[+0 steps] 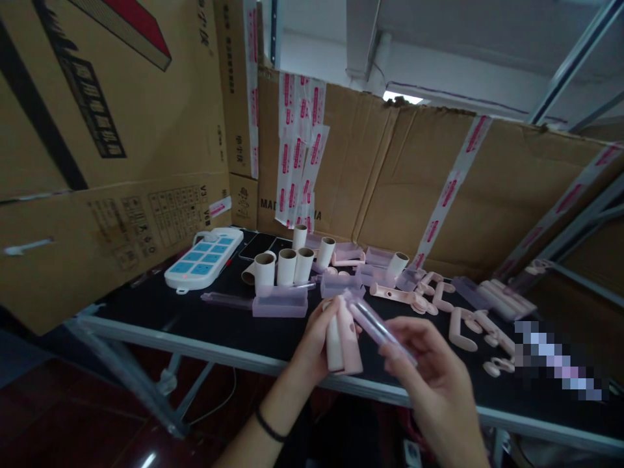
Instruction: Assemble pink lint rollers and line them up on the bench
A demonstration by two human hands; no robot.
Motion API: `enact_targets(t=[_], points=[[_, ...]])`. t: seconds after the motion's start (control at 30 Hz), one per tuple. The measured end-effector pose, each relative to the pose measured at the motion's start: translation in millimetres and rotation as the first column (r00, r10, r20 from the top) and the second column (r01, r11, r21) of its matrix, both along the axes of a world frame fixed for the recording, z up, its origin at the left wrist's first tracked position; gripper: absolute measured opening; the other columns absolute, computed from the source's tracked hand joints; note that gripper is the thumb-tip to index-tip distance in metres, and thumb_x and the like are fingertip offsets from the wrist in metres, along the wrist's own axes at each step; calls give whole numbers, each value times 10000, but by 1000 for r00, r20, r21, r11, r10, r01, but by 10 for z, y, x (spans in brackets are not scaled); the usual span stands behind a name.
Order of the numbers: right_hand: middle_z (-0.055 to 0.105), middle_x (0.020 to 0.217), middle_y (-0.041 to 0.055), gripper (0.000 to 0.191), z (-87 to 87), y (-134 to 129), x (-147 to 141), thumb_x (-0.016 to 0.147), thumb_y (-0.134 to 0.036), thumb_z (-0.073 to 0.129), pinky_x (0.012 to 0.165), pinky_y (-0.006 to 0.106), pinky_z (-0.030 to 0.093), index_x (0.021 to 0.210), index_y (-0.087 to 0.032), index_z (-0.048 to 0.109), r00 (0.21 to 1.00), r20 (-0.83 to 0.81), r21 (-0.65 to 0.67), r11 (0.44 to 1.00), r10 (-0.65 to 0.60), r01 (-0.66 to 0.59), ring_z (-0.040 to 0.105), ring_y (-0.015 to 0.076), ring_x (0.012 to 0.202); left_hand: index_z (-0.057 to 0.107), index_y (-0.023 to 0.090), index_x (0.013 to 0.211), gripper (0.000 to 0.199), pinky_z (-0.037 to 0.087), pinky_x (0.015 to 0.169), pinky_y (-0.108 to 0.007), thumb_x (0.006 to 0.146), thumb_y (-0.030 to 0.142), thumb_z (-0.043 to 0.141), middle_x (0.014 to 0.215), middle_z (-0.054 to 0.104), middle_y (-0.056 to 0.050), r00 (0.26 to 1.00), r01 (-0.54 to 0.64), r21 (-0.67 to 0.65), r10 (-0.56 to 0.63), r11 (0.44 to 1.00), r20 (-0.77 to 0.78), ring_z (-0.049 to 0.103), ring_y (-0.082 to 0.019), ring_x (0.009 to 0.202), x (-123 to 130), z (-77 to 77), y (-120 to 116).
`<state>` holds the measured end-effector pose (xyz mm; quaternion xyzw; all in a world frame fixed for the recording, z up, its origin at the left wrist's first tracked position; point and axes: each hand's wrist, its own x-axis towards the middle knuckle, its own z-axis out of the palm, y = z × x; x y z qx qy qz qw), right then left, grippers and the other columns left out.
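My left hand [313, 346] is closed around a pale pink plastic part [349, 343] with a round hole near its top. Beside that part, in the same grip, is a white piece [334, 346] that looks like a roll. My right hand [433, 370] pinches a clear purple plastic tube [377, 325], tilted, its far end at the top of the pink part. Whether the two touch there I cannot tell. Behind the hands lie a purple tray-like cover [279, 304] and a thin purple piece [227, 300].
Several white rolls with cardboard cores [286, 268] stand on the black table [234, 331]. Loose pink parts [390, 294] and more purple covers [341, 285] lie right of them. A power strip [205, 259] is at left. Cardboard walls [361, 149] enclose the back and left.
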<state>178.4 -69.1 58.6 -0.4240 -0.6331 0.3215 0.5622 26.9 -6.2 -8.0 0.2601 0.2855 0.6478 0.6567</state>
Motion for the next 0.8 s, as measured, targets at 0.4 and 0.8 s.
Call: enact_targets(t=[0.4,0.8], points=[[660,856,36,308,-355,249,471,881,-479,684,681,253,474,970,-185,687,991,-8,-123,983,-137,135,592,167,776,533,202,1094,373,595,571,-298,842,380,743,806,706,-40,990,77,3,-76,997,-120,724,-210,674,58,156,-33],[664,758,29,345,-417,336,372,891,-506,674,543,237,480,1002,-180,662,991,-95,-152,985,-98,82,591,137,621,531,208,1097,437,570,527,-287,806,435,765,802,683,-28,981,14,18,-10,1000,-194,625,-143,573,86,161,-45]])
